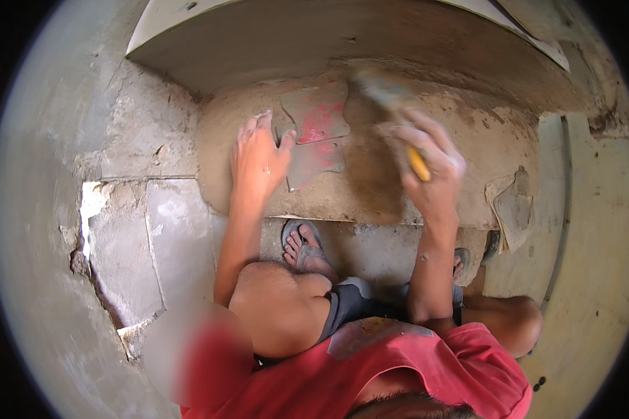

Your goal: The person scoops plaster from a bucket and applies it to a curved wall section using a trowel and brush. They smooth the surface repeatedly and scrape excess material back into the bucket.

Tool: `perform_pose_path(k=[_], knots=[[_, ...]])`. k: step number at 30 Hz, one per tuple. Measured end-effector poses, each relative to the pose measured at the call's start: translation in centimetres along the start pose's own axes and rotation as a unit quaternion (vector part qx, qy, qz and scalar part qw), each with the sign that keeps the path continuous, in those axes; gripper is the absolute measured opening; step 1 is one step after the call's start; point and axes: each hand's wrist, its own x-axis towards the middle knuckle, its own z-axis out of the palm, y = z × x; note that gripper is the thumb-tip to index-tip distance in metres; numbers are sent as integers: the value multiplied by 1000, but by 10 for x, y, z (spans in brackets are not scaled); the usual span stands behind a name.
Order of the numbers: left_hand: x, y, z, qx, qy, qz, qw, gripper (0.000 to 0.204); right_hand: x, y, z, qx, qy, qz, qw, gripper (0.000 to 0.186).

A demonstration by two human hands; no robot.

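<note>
My right hand [432, 155] grips a yellow-handled tool [418, 164] that looks like a brush. Its wide greyish head [384, 87] is smeared by motion over a darker, wet-looking patch of the brown ledge [468, 167]. To the left, my left hand [260, 150] lies on the ledge with its fingers stretched out, holding nothing. Its thumb is at the edge of two flat, irregular grey pieces stained red: the larger piece [318, 112] at the back, and the smaller piece [316, 164] nearer me, touching it.
A grey block with a white top edge [356, 49] overhangs the ledge at the back. A torn, papery scrap [511, 209] lies at the ledge's right end, beside a pale board [587, 209]. On the left stands a rough plastered wall [56, 209] with a broken edge. My sandalled foot [305, 246] is below the ledge.
</note>
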Motion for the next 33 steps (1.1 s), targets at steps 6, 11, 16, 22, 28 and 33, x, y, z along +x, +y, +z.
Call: perform_pose_path(k=[6,11,16,22,28,33], knots=[[-37,-10,-9,-15,32,5,999,64,-9,-12,-33,-258,-114,114,953,43],[-57,12,6,-67,56,156,984,49,3,-54,4,-185,-282,99,936,60],[-63,22,17,-68,25,227,971,45,27,-64,94,-191,-231,217,929,59],[-66,24,25,-65,6,223,973,45,39,-43,83,42,-149,333,930,46],[-41,33,24,55,-51,299,951,37,36,-24,3,250,93,394,879,34],[-16,39,4,116,-71,358,924,38,13,6,-54,273,169,468,823,29]])
